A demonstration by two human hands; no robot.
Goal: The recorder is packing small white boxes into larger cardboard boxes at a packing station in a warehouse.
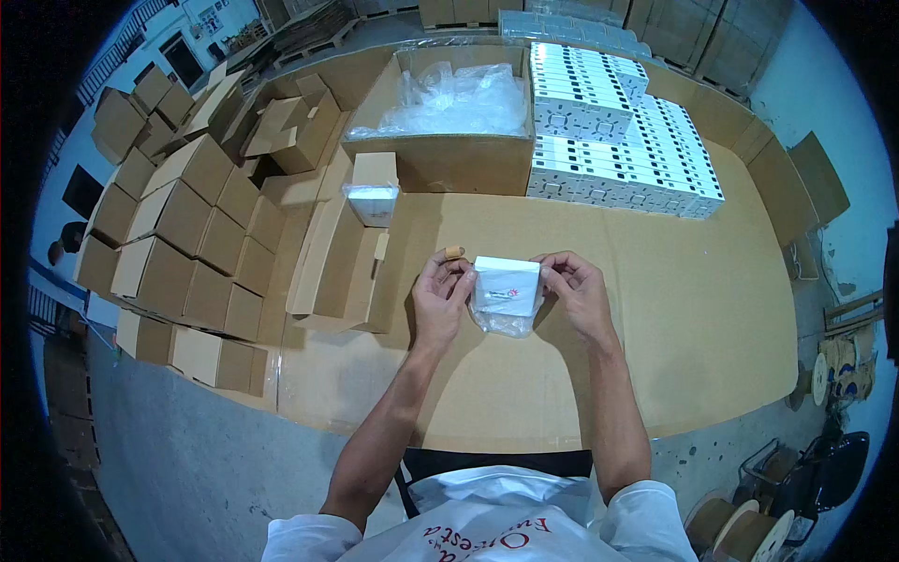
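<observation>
Grip: the left hand (442, 298) and the right hand (576, 290) together hold a small white box (507, 287) by its two sides, fingers pinched on its upper corners, above the cardboard-covered table (693, 309).
Wrapping: a clear plastic bag (503, 323) hangs loose from the underside of the box, between the two wrists.
Left fingers: a short tan piece (454, 251) sticks up by the left fingertips; what it is cannot be made out.
Open room: bare cardboard lies to the right of the right hand and below both hands, as far as the table's near edge.
Left of the grip: an open brown carton (346, 272) lies just beside the left hand, with a bagged white box (372, 201) standing at its far end.
Farther left: rows of closed brown cartons (192, 253) fill that side, well apart from the hands.
Beyond the grip: a large open carton (440, 140) holds crumpled clear plastic (454, 98); beside it, on the right, stand stacked white boxes (613, 131).
Cut off: the table's right edge bends away into the rim, and the spools (749, 529) at the lower right are partly out of the picture.
</observation>
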